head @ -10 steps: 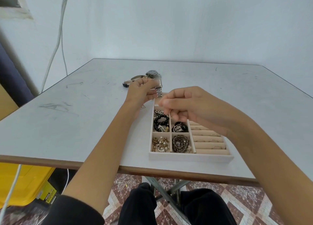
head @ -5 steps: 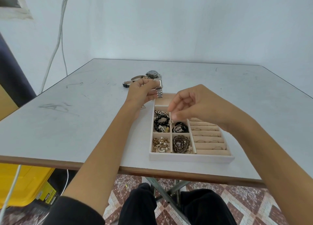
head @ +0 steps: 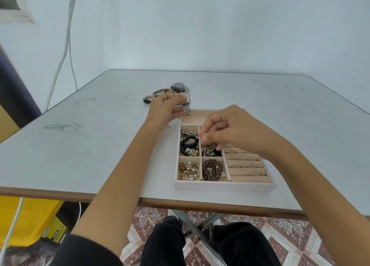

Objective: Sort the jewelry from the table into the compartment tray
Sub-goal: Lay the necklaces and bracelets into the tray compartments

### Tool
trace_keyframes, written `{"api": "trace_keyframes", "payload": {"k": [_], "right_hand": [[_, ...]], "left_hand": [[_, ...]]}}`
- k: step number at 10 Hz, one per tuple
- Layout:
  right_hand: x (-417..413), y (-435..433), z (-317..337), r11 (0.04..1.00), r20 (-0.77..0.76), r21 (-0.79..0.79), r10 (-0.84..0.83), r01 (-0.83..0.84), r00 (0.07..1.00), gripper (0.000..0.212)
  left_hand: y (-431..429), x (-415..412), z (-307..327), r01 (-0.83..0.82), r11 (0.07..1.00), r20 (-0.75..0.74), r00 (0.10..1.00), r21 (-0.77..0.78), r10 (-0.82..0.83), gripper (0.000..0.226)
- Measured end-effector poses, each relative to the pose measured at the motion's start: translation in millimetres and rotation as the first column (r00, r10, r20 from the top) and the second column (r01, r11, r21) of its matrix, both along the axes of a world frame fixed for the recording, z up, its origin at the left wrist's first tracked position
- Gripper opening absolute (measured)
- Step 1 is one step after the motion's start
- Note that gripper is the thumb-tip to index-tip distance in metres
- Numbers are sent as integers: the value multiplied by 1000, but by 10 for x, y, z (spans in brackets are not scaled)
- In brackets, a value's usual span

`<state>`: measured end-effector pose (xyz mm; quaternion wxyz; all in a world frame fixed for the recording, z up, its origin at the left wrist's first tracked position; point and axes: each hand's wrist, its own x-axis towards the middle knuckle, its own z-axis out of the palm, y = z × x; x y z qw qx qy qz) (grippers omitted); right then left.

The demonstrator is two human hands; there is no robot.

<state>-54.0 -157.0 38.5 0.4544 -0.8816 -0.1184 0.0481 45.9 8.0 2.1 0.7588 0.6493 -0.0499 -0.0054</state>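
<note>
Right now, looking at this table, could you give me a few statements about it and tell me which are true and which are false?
1. The left hand holds a silver-band watch. True.
2. The tray sits at the far edge of the table. False: it sits near the front edge, close to the person.
3. The ring rolls on the tray's right side are all bare. False: several rings sit in them.
4. The right hand is over the tray, fingertips pinched together. True.
5. More watches lie on the table beyond the left hand. True.
</note>
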Motion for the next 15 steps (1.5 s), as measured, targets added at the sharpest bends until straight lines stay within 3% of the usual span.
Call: {"api": "trace_keyframes", "payload": {"k": [3, 5, 6, 7, 8, 10, 12, 15], "right_hand": [[-78, -347, -104, 961, 246, 129, -269, 244, 931, 22], [-233, -845, -401, 904, 220, -180, -347, 388, 912, 43], [-329, -917, -535, 857, 135, -379, -322, 349, 937, 47], [-352, -877, -596, 711, 149, -623, -300, 325, 942, 51], [-373, -838, -589, 685, 147, -659, -290, 312, 946, 52], [-387, -835, -587, 709, 154, -624, -300, 328, 941, 53], [-395, -841, -592, 714, 163, -617, -297, 332, 941, 53], [-385, -845, -603, 703, 165, -630, -293, 329, 942, 53]], "left_hand": [[1, -8, 9, 15, 1000, -9, 1000, -9, -15, 30], [2, -27, 38, 18, 1000, -13, 1000, -4, -18, 20], [-7, -56, 70, 6, 1000, 2, 1000, -7, -6, 23], [-11, -79, 93, 10, 1000, 46, 999, 20, -11, 23], [-2, -73, 75, -7, 991, 128, 992, 136, -11, 20], [-32, -74, -7, -39, 901, 232, 970, 432, -70, 18], [-33, -79, -28, -95, 843, 308, 947, 529, -86, 15], [-51, -44, -80, -305, 568, 497, 840, 764, -217, 13]]}}
